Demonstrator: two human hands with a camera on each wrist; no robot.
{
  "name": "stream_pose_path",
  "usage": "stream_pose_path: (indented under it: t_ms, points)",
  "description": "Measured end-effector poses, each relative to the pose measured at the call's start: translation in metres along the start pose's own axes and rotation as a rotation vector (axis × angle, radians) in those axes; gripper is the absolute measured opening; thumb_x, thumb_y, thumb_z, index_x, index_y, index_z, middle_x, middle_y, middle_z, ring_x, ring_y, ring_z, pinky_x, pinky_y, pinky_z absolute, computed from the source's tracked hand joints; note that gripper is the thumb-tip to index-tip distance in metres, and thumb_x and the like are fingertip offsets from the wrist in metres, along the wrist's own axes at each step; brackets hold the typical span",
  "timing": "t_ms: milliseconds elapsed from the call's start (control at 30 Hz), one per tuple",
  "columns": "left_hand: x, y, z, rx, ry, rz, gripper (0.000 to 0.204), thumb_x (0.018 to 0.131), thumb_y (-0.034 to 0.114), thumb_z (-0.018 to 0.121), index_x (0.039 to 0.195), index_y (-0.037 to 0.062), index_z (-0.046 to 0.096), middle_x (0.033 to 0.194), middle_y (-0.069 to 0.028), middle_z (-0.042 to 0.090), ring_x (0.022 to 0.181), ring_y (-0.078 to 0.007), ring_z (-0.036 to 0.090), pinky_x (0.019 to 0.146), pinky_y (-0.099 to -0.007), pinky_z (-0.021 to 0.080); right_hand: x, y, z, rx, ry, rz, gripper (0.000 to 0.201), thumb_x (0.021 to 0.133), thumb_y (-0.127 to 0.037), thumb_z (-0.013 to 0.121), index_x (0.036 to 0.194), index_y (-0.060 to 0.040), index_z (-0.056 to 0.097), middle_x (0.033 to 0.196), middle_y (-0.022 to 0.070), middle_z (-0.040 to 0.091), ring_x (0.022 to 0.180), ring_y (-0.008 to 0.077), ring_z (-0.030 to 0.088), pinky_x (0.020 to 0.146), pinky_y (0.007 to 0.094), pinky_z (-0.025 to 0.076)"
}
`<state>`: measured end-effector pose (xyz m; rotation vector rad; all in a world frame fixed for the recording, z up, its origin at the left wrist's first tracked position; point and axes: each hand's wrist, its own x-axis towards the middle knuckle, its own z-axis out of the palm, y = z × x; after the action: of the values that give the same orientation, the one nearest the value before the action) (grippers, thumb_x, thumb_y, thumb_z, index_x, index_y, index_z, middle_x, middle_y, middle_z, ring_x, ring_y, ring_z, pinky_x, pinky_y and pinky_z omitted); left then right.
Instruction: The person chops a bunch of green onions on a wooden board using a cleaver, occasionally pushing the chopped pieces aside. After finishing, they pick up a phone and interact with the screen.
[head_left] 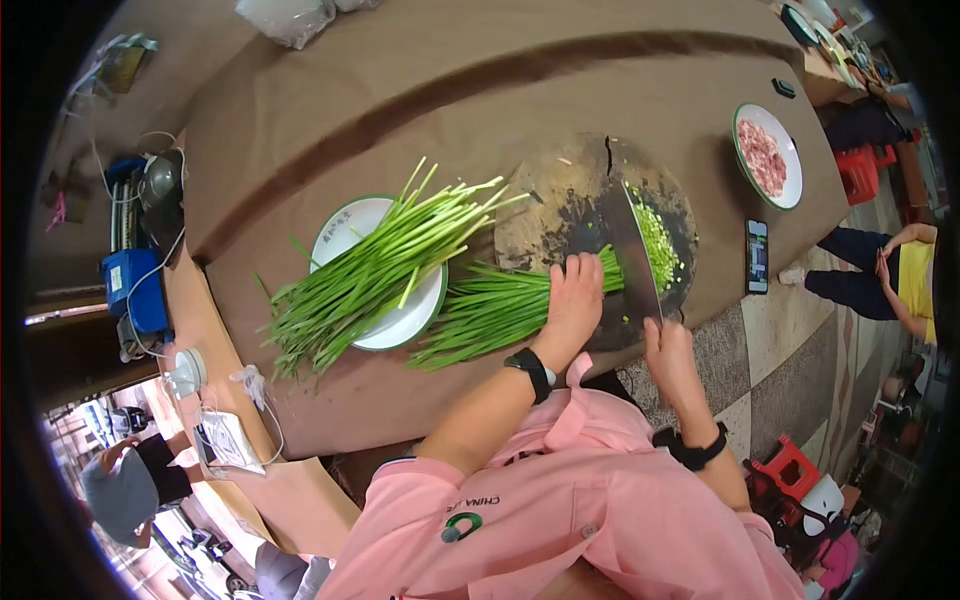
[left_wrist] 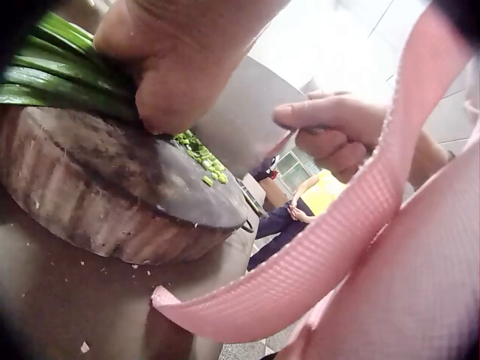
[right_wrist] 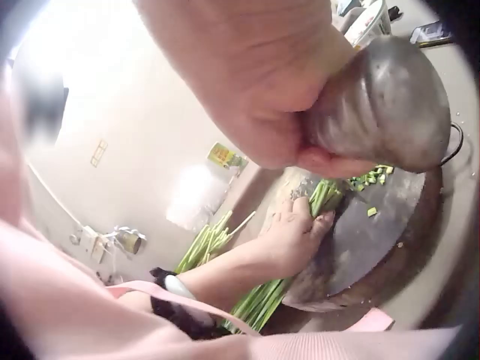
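My left hand (head_left: 575, 303) holds down a bundle of garlic chives (head_left: 495, 312), its fingers bent over the stalks near their cut end. The bundle lies partly on a thick round wooden chopping board (head_left: 545, 210). A cleaver (head_left: 638, 255) is in my right hand (head_left: 672, 360), which wraps round its dark, rounded handle (right_wrist: 382, 109). Its broad blade stands on edge over the board, close beside the left fingers. Small chopped green pieces (head_left: 660, 250) lie on the blade's far side. In the left wrist view, the left thumb (left_wrist: 176, 97) is near the board's surface.
Left of the board, a white plate (head_left: 405, 325) carries another heap of chives (head_left: 390, 255). A bowl (head_left: 790, 195) of minced meat and a phone (head_left: 757, 258) are at the table's right. Several people stand or sit beyond the brown-covered table (head_left: 470, 110).
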<state>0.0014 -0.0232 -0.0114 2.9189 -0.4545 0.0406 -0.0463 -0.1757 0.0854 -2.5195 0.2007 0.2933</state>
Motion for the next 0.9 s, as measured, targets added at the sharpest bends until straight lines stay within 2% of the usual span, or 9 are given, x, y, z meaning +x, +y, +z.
stream_pose_path:
  t_ms: [100,167,333,567,633,667,767,833,900]
  points:
    - [0.001,-0.002,0.003,-0.026,0.029,-0.002,0.049,0.084,0.021,0.060,0.127,0.0002,0.053,0.117,-0.0109,0.052,0.107,-0.0256,0.047,0.089,-0.0402,0.038,-0.007,0.005,-0.003,-0.007,-0.073,0.055,0.036,0.097,-0.016,0.055,0.075,0.0115,0.061,0.071,0.0338,0.058,0.073,0.0521,0.060,0.059,0.0546,0.046]
    - [0.000,-0.002,0.002,-0.014,0.071,0.021,0.052,0.081,0.023,0.064,0.126,-0.0017,0.052,0.115,-0.0120,0.052,0.107,-0.0274,0.048,0.088,-0.0407,0.038,0.009,0.009,0.008,0.024,-0.008,-0.054,0.037,0.096,-0.017,0.056,0.075,0.0117,0.062,0.071,0.0340,0.058,0.073,0.0522,0.060,0.059,0.0539,0.047]
    - [0.003,0.001,0.003,-0.006,-0.006,-0.014,0.050,0.082,0.021,0.062,0.126,-0.0012,0.052,0.115,-0.0117,0.053,0.107,-0.0273,0.048,0.089,-0.0408,0.038,0.062,0.004,0.026,0.067,-0.031,0.024,0.036,0.095,-0.018,0.057,0.076,0.0119,0.062,0.073,0.0361,0.058,0.076,0.0516,0.061,0.060,0.0532,0.048]
    - [0.000,0.000,0.002,-0.002,0.075,-0.001,0.049,0.082,0.021,0.061,0.125,-0.0008,0.052,0.113,-0.0117,0.053,0.105,-0.0267,0.049,0.085,-0.0401,0.038,0.034,0.018,0.028,-0.103,0.038,-0.083,0.037,0.095,-0.019,0.057,0.076,0.0121,0.062,0.073,0.0362,0.059,0.074,0.0529,0.061,0.062,0.0539,0.050]
    - [-0.002,0.002,-0.001,-0.015,0.032,-0.004,0.050,0.082,0.022,0.061,0.125,-0.0012,0.053,0.113,-0.0117,0.053,0.105,-0.0266,0.049,0.085,-0.0400,0.038,0.068,0.009,0.023,0.058,0.002,-0.042,0.038,0.095,-0.020,0.057,0.076,0.0124,0.062,0.071,0.0362,0.059,0.073,0.0525,0.062,0.062,0.0536,0.051]
    - [-0.002,0.002,-0.002,-0.020,0.024,0.009,0.049,0.082,0.022,0.061,0.125,-0.0009,0.053,0.111,-0.0114,0.053,0.104,-0.0264,0.049,0.085,-0.0400,0.038,0.071,-0.019,0.005,0.142,-0.090,0.158,0.040,0.096,-0.021,0.056,0.075,0.0125,0.062,0.070,0.0357,0.058,0.074,0.0515,0.062,0.060,0.0526,0.050]
    - [0.002,-0.011,0.001,-0.035,0.118,0.064,0.047,0.082,0.023,0.061,0.123,0.0006,0.054,0.107,-0.0095,0.052,0.103,-0.0259,0.049,0.086,-0.0397,0.038,0.068,0.004,0.007,0.106,0.039,-0.030,0.041,0.096,-0.022,0.056,0.073,0.0123,0.061,0.068,0.0347,0.058,0.073,0.0508,0.062,0.060,0.0521,0.049]
    - [-0.003,-0.013,0.003,-0.067,0.147,0.137,0.046,0.083,0.024,0.062,0.122,0.0014,0.055,0.107,-0.0084,0.052,0.104,-0.0256,0.049,0.087,-0.0398,0.038,0.042,-0.011,-0.009,0.070,-0.028,0.099,0.041,0.096,-0.022,0.056,0.073,0.0116,0.062,0.069,0.0340,0.058,0.074,0.0509,0.062,0.062,0.0530,0.049]
    - [-0.005,-0.011,0.005,-0.078,0.123,0.132,0.046,0.083,0.023,0.061,0.122,0.0015,0.055,0.108,-0.0084,0.052,0.104,-0.0256,0.049,0.087,-0.0398,0.038,0.027,-0.001,-0.006,-0.059,0.087,-0.081,0.040,0.096,-0.022,0.057,0.074,0.0109,0.063,0.069,0.0338,0.059,0.072,0.0502,0.062,0.063,0.0533,0.049]
